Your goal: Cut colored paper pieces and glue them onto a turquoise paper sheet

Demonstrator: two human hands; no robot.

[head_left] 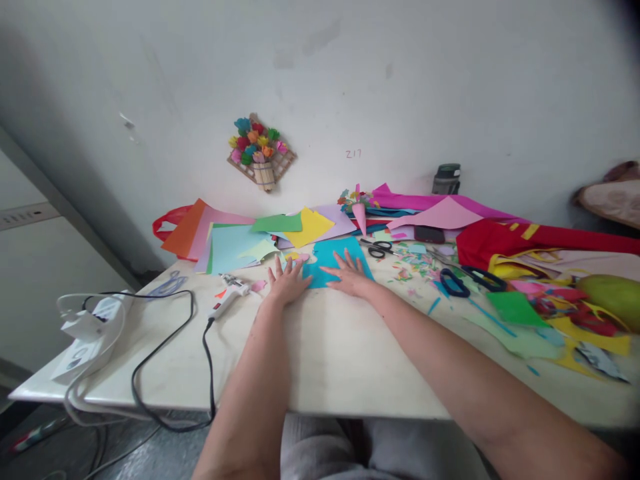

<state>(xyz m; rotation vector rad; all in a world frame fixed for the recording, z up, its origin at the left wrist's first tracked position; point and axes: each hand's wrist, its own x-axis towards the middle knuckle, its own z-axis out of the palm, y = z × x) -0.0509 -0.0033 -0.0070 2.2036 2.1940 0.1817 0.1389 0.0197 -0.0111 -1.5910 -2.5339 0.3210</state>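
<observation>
My left hand [287, 281] lies flat on the white table [330, 347] with its fingers spread, touching the left edge of a blue paper sheet [334, 256]. My right hand [350, 275] rests flat on the same sheet, fingers stretched out. Neither hand holds anything. A white glue gun [229, 294] lies just left of my left hand, its black cord [150, 360] trailing over the table's front edge.
Coloured paper sheets [235, 237] are piled at the back. Black scissors [379, 248] and blue-handled scissors [463, 280] lie to the right among paper scraps [417, 261]. A red bag [500, 241] and a green fruit [615, 297] sit far right. A paper flower basket [260, 153] hangs on the wall.
</observation>
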